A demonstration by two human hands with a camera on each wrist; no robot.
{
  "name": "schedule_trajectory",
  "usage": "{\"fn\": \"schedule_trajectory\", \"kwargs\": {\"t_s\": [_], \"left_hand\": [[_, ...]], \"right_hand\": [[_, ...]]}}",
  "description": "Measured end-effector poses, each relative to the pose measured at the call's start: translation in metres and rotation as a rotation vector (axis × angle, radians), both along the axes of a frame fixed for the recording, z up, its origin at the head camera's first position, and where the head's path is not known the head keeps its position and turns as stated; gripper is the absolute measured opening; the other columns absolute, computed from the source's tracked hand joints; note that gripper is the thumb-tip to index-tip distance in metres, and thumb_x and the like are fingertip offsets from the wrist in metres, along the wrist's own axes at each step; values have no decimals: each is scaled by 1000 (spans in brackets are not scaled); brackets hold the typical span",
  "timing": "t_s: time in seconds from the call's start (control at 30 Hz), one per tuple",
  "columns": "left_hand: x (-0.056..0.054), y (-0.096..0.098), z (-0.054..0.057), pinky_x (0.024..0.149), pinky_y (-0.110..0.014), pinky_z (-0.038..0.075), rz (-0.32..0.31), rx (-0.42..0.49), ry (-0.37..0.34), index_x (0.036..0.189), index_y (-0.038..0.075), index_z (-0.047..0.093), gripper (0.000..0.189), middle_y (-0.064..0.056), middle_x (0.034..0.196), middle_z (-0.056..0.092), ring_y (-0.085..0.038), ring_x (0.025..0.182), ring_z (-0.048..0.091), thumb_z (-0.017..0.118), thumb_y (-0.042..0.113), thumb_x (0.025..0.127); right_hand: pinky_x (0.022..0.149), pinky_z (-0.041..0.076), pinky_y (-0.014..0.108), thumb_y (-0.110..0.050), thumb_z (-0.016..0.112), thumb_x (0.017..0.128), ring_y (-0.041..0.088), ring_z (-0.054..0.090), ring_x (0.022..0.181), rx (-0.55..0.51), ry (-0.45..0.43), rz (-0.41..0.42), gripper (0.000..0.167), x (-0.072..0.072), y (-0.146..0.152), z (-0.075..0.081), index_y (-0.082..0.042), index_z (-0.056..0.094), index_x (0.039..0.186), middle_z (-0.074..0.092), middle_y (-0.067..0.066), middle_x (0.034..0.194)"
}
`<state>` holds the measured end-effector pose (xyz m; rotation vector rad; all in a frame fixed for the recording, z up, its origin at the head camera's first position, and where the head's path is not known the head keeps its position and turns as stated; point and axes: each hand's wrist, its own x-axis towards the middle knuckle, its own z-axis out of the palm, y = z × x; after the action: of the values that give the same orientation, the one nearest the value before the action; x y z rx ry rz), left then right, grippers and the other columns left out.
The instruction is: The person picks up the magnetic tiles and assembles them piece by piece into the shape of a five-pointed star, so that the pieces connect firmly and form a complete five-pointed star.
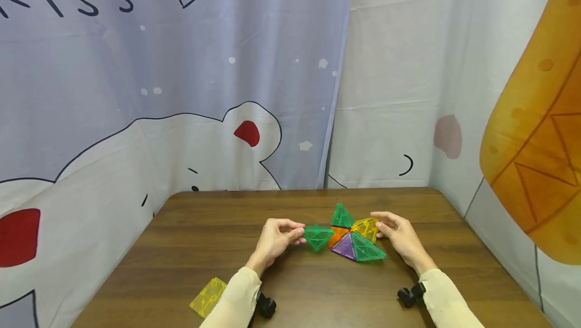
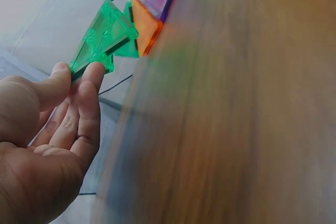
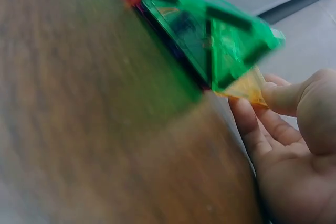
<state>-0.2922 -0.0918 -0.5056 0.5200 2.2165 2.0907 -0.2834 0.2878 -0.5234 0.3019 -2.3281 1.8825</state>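
My left hand [image 1: 279,239] pinches a translucent green magnetic tile [image 1: 317,237] at its left edge, between thumb and fingers. The tile's far tip reaches the left side of a cluster of magnetic tiles; I cannot tell if they touch. In that cluster, a purple tile [image 1: 346,247], an orange tile [image 1: 337,235] and green tiles [image 1: 366,249] fan around one centre point. On its right side my right hand [image 1: 401,237] pinches a yellow tile [image 1: 363,228]. The right wrist view shows a green tile [image 3: 231,24] standing tilted, partly hiding the yellow one.
Another yellow tile [image 1: 208,297] lies near the left forearm, partly behind the sleeve. All this is on a brown wooden table [image 1: 327,292]. Printed curtains [image 1: 290,75] hang behind the table's far edge. A black wrist device [image 1: 410,295] sits on each wrist.
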Motion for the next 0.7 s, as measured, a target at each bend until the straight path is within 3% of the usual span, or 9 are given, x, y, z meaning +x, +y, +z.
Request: {"fn": "schedule_trajectory", "kwargs": {"t_s": [0.27,0.5,0.7], "left_hand": [[-8,15,-4,74,-30,67,7,-11,8,112,-9,82,13,-24,105,83,-36,84,84,79,-2,101],[-9,18,-5,71,-26,65,37,-38,8,115,-10,81,16,-20,99,83,-26,79,83,78,-3,101],[-11,20,-6,69,-26,62,75,-84,27,123,-9,79,22,-18,96,82,-30,81,82,77,-2,103]], "right_hand": [[82,64,29,2,60,113,21,74,89,-7,-23,95,33,0,-10,-5,11,63,144,73,29,127],[81,64,30,0,61,113,22,74,87,-6,-4,90,32,0,-13,-3,12,64,143,73,31,128],[81,64,29,2,60,113,19,74,89,-18,-12,88,31,0,-12,-4,12,64,142,72,32,129]]}}
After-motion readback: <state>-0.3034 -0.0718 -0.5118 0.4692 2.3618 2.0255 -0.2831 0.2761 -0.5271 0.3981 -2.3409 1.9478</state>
